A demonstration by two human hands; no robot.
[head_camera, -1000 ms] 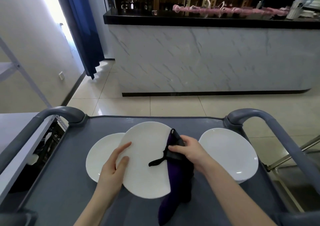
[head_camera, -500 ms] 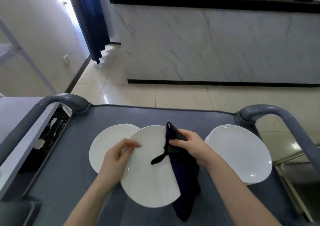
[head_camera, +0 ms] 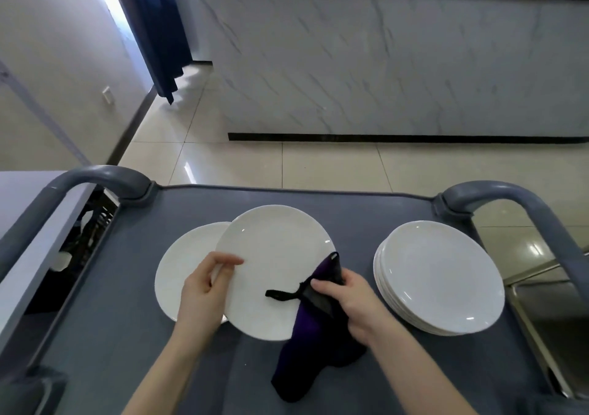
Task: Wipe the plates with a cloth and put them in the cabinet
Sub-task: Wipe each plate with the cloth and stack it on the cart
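The held plate (head_camera: 274, 255), round and plain white, was pinched at its left rim by the left hand (head_camera: 204, 290). A second plate (head_camera: 181, 271), also white, lay flat partly beneath the held plate's left edge. A stack of plates (head_camera: 439, 277), white too, stood to its right, apart from it. The purple cloth (head_camera: 306, 351), dark and bunched, with a black strap (head_camera: 280, 295) lying across the held plate's face, covered its lower right rim, gripped by the right hand (head_camera: 347, 300).
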